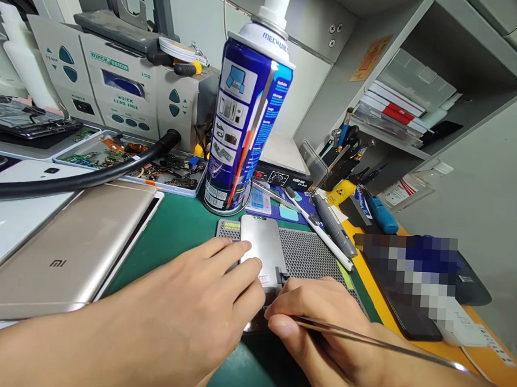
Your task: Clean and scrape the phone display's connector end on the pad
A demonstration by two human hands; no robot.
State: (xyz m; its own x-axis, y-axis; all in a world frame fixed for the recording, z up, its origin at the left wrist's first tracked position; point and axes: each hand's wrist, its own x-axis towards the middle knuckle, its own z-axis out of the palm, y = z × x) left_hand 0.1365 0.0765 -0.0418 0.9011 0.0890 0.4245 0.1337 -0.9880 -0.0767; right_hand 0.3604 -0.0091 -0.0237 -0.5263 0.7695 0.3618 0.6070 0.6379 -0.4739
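Note:
A silver-backed phone screen (265,243) lies on a grey perforated mat (311,251), with a small dark flex cable (281,275) near its lower right corner. My left hand (212,298) is curved over its left side, fingertips pressing it down; the thumb is hidden. In my right hand (325,330), thumb and fingers are pinched around metal tweezers (389,343), whose long end points back to the right. Their tips are hidden by my fingers at the lower end of the screen. Part of a dark glossy surface (256,323) shows beneath both hands.
A tall blue spray can (249,118) stands just behind the screen. To the left are a gold phone back (73,247), a black hose (68,190) and a parts tray (176,180). A brush (319,228) and a grey pen-shaped tool (335,223) lie to the right.

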